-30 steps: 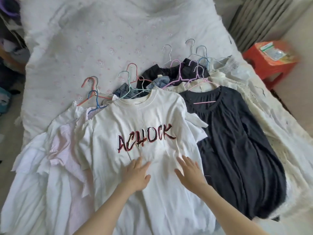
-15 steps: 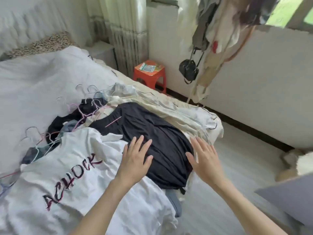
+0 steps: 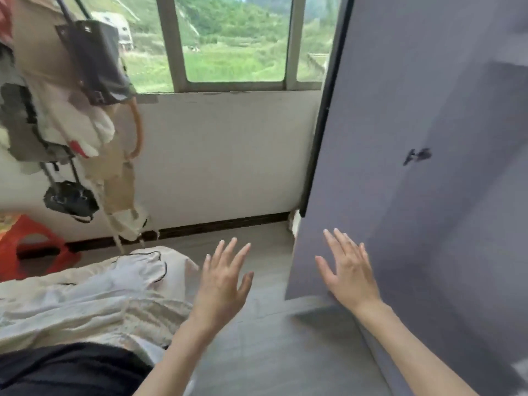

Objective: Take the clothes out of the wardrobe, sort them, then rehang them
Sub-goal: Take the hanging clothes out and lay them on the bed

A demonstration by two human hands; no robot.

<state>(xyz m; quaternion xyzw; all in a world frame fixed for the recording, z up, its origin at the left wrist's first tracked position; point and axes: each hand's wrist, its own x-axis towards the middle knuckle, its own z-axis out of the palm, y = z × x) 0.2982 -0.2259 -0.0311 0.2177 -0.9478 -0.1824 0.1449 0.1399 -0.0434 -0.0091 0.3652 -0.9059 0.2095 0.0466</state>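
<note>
My left hand [image 3: 223,278] is held out in the air over the floor, fingers spread and straight, holding nothing. My right hand [image 3: 347,267] is also spread, in front of the lower edge of the grey wardrobe door [image 3: 414,138]; whether it touches the door I cannot tell. At the lower left lies the bed's corner with cream and white clothes [image 3: 94,298] and a dark garment [image 3: 65,367] nearest me. The wardrobe's inside is out of view.
A coat rack [image 3: 65,110] at the left carries bags and soft items. A red stool [image 3: 31,247] stands by the wall. Grey floor [image 3: 263,352] runs between bed and wardrobe. A window [image 3: 234,38] sits above the white wall.
The view has swung right, from the clothes on the bed to the window wall and wardrobe door. Both hands lifted off the white printed shirt and now hover, spread.
</note>
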